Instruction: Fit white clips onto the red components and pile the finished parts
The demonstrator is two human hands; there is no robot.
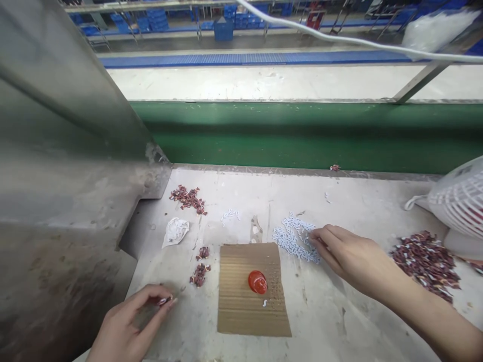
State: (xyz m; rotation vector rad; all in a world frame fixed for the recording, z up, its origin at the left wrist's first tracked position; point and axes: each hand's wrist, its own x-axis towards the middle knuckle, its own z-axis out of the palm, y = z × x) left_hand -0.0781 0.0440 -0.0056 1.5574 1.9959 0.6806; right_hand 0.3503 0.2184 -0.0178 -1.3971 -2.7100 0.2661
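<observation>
Okay, small brown-and-white piece (165, 301) sits pinched in the fingertips of the left hand (126, 322), left of the cardboard sheet (237, 311). Right hand (347, 251) has fingertips close together at the right edge of the pile of pale squiggly bits (292, 244), can't tell if it grips one. Cardboard lies between the hands, bears a glossy red blob (257, 282) and one loose pale bit (264, 303). Two brown clusters (199, 275) lie just left of it, a brown heap (188, 199) and crumpled white wad (176, 231) farther back, big brown pile (426, 264) near the right forearm (418, 306), green strip (264, 133) behind the table (320, 311)
</observation>
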